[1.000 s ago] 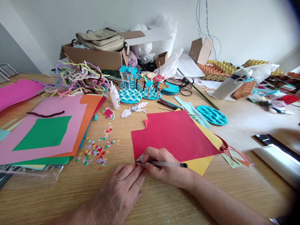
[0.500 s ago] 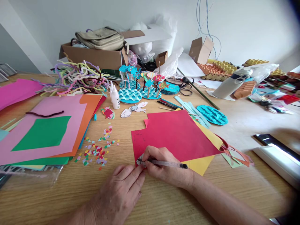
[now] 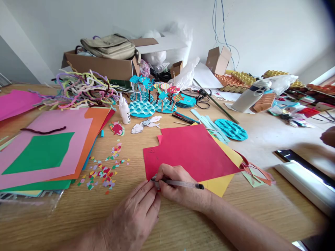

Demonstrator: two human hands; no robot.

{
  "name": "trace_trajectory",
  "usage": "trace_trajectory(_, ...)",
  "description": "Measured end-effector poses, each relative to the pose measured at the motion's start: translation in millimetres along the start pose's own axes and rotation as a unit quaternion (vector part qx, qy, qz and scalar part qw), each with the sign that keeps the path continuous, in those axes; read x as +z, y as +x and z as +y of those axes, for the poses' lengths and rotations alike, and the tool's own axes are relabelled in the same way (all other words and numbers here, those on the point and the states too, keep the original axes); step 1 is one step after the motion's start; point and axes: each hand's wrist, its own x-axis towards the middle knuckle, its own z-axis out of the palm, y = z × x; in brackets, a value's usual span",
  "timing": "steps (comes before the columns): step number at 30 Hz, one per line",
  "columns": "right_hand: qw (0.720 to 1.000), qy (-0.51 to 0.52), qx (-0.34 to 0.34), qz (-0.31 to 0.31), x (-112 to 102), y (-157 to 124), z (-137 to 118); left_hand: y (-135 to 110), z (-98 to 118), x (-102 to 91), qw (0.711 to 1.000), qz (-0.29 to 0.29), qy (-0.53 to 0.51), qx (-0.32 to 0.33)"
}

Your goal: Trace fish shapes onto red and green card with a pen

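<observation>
My right hand [image 3: 178, 183] grips a pen [image 3: 187, 183] with a clear barrel and black end, its tip down at the lower left corner of a sheet of red paper [image 3: 193, 150]. Under the tip lies a small pale cutout [image 3: 154, 177], mostly hidden by my fingers. My left hand [image 3: 140, 205] rests with its fingers stretched out, their tips against the cutout and the paper's edge. A faint pencilled outline shows on the red sheet above. Yellow paper [image 3: 221, 183] lies partly beneath it, and red-handled scissors [image 3: 244, 164] lie at its right corner.
Paper confetti [image 3: 103, 174], stacked coloured paper [image 3: 78, 150], a glue bottle [image 3: 124, 111] and fish cutouts [image 3: 137, 128] lie left and ahead. Blue wave-decorated stands [image 3: 142, 108] are behind. At right are a phone [image 3: 290, 155], a white device [image 3: 300, 184] and another person's blurred hand [image 3: 328, 136].
The view has shifted slightly, so the tabletop things sit further left. Another person's hand has appeared at the right edge. My hands stay at the same corner, the pen still in my right.
</observation>
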Motion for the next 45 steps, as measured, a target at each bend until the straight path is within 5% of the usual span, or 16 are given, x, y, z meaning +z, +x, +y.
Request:
trace_trajectory(9,1.000,0.008,-0.003,0.003,2,-1,0,-3,3,10.0,0.998,0.055,-0.008,-0.016)
trace_trajectory(29,0.997,0.074,0.023,0.023,-3,0,-1,-5,5,10.7,0.998,0.049,-0.017,-0.028)
trace_trajectory(39,0.996,0.076,0.033,-0.014,-28,2,-23,-6,1,12.4,0.998,0.066,-0.011,-0.013)
trace_trajectory(45,0.998,0.050,0.025,-0.025,-15,5,-18,-5,2,14.2,0.997,0.070,-0.009,-0.013)
